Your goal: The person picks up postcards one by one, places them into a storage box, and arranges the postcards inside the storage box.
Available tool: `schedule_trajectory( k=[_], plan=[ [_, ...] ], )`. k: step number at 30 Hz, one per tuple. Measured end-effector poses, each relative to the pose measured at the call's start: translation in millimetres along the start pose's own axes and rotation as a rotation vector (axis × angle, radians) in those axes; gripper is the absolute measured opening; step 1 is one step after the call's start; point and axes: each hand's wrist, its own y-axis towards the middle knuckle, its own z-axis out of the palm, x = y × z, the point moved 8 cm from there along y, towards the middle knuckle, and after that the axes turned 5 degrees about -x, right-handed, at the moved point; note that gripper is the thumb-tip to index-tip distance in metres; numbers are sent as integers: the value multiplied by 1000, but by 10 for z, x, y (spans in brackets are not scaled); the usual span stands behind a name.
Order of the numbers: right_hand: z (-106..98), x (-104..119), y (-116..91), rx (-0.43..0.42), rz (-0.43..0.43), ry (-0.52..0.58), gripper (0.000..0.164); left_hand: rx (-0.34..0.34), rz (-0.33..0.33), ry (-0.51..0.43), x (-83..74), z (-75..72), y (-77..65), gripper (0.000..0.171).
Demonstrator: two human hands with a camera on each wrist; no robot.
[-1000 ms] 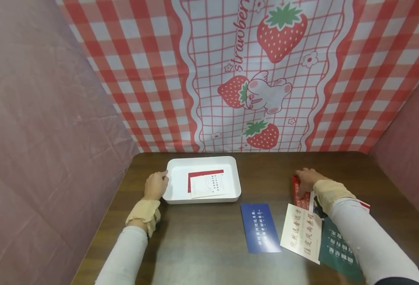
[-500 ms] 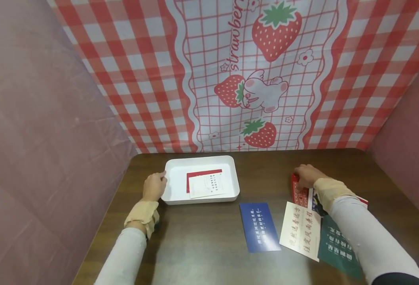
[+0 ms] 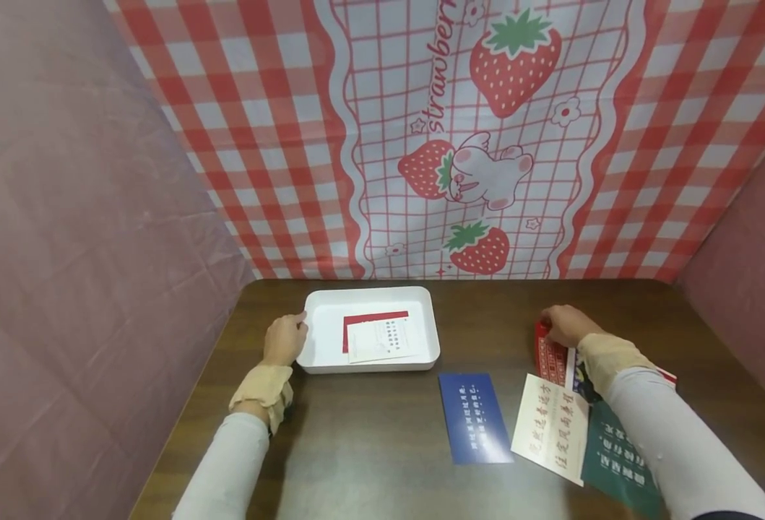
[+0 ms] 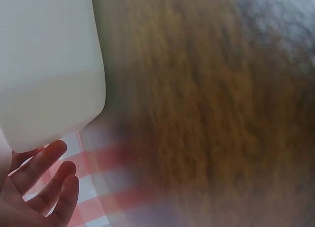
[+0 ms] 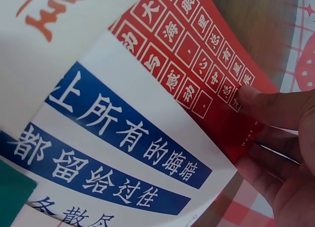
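In the head view my left hand (image 3: 284,339) grips the left rim of a white tray (image 3: 322,332), thumb over the edge. The left wrist view shows its bent fingers (image 4: 42,169) at the tray wall (image 4: 51,109). My right hand (image 3: 568,325) pinches the far end of a red card (image 3: 550,363) with white characters. Seen from the right wrist, the thumb (image 5: 275,108) lies on the red card's printed face and the fingers are behind it. A white card with blue bands (image 5: 147,143) overlaps the red card.
Inside the tray lie a cream card (image 3: 382,339) and a red card (image 3: 372,316) under it. A blue card (image 3: 476,419), a cream card (image 3: 551,427) and a green card (image 3: 619,458) lie on the brown table (image 3: 356,440). A checked strawberry cloth (image 3: 486,173) hangs behind.
The head view shifts slightly. My right hand stays at the red card's far end, its fingers drawn closer at the edge. The left hand and the tray stay put.
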Motion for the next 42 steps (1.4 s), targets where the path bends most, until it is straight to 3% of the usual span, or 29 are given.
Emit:
schedule_trajectory(
  k=[4,11,31,42],
  plan=[
    [-60,-26,4,-54,-2,19,30,-15,0,-3,1,-19,-1,31],
    [-131,-132,-51,-78,95,106,31,-26,15,2,0,-16,-12,31],
    [-244,-210,-54,-157,158,155,31,-10,10,9,-5,16,-22,31],
    [-413,-184,-81,-308,151,246,28,-18,14,15,-10,4,-22,31]
  ],
)
